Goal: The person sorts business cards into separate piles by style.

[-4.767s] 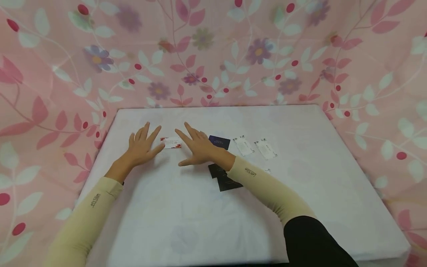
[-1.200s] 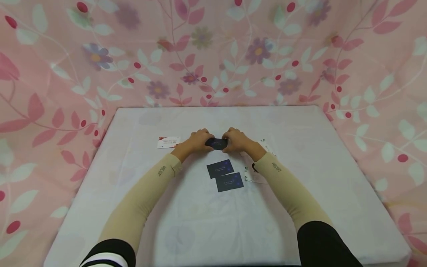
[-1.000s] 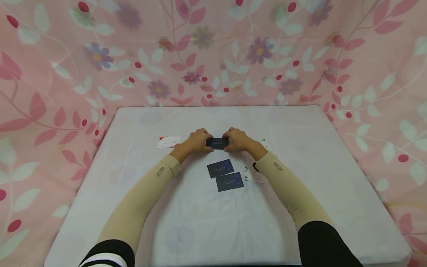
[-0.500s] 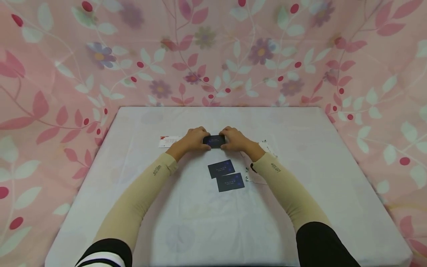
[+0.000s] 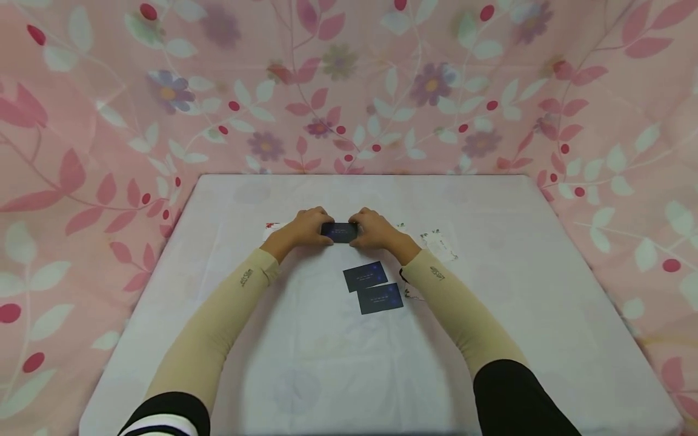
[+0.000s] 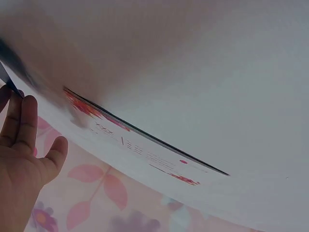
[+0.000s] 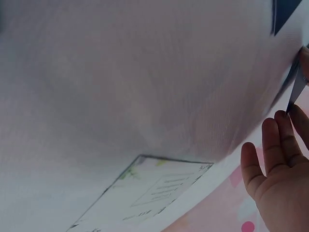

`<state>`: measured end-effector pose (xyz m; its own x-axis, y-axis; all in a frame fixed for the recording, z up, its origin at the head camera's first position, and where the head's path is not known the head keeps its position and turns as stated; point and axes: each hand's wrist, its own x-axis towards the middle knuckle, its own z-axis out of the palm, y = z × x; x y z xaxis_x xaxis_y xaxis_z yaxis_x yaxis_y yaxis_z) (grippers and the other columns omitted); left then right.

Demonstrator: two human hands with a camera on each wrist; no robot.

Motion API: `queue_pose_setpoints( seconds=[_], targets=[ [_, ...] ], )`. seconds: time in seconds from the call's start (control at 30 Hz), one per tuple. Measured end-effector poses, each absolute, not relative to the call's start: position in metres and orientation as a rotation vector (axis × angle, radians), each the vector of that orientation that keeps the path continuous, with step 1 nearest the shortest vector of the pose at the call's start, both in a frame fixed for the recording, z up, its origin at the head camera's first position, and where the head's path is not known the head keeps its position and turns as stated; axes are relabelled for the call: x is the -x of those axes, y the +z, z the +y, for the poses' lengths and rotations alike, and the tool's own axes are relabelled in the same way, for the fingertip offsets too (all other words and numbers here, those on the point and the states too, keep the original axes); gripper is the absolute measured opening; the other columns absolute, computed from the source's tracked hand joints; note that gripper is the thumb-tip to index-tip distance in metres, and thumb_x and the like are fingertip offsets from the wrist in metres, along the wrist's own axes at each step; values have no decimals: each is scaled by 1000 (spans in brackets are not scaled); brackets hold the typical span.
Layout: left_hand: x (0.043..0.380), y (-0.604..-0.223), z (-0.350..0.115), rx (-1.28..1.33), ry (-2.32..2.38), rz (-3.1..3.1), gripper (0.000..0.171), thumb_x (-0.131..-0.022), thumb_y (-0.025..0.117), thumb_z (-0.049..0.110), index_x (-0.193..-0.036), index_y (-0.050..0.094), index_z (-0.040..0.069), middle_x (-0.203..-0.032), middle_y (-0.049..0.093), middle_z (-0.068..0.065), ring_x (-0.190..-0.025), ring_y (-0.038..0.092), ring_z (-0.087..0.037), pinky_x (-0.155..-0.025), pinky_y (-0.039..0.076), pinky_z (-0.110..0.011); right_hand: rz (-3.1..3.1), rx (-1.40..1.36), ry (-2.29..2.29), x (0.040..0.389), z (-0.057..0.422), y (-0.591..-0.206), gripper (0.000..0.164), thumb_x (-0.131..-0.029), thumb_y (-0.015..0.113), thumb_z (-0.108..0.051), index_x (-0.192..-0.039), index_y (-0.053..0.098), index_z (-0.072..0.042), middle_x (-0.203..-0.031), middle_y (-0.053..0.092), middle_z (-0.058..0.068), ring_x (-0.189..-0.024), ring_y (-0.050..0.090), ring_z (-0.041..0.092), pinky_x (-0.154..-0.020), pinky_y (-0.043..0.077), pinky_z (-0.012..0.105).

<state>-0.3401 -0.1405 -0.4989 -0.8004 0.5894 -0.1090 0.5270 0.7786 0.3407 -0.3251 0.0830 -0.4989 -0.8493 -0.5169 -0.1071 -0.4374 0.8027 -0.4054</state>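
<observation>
A dark blue business card [image 5: 339, 232] is pinched by its two short ends, left hand [image 5: 306, 229] on one side and right hand [image 5: 377, 231] on the other. Both wrist views show the held card raised off the cloth. Partly hidden behind the left wrist lies a white business card with red flowers [image 6: 140, 142]. Two more dark blue cards, an upper one [image 5: 365, 276] and a lower one [image 5: 380, 298], lie nearer the person with their edges meeting or slightly overlapping. White cards with leafy borders, one of them [image 5: 439, 245] in full sight, lie around the right forearm, which hides parts of the others.
A white cloth covers the table [image 5: 305, 339]. Pink floral fabric [image 5: 360, 91] hangs behind it and at both sides. In the right wrist view, a leafy-bordered white card [image 7: 154, 188] lies below the right hand.
Earlier both hands were spread over the table, holding nothing, and the dark card lay behind the right hand. Now both pinch it, and over the last second they have shifted left with it.
</observation>
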Motion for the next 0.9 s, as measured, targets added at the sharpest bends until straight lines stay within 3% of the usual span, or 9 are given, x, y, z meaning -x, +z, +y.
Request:
queue_pose_setpoints(
  seconds=[0.53, 0.9],
  targets=[
    [349, -494, -141, -879, 413, 2722, 53, -77, 84, 33, -121, 70, 6, -120, 63, -16, -111, 58, -28, -94, 47, -49, 2783, 730, -538, 333, 79, -500, 56, -82, 80, -33, -129, 65, -7, -128, 57, 12, -115, 54, 30, -100, 43, 46],
    [350, -496, -140, -1001, 382, 2725, 53, -77, 85, 32, -118, 71, 1, -112, 66, -18, -104, 60, -29, -94, 48, -42, 2771, 697, -589, 332, 81, -504, 57, -81, 81, -31, -130, 63, -8, -130, 56, 13, -118, 53, 30, -105, 41, 43]
  ],
)
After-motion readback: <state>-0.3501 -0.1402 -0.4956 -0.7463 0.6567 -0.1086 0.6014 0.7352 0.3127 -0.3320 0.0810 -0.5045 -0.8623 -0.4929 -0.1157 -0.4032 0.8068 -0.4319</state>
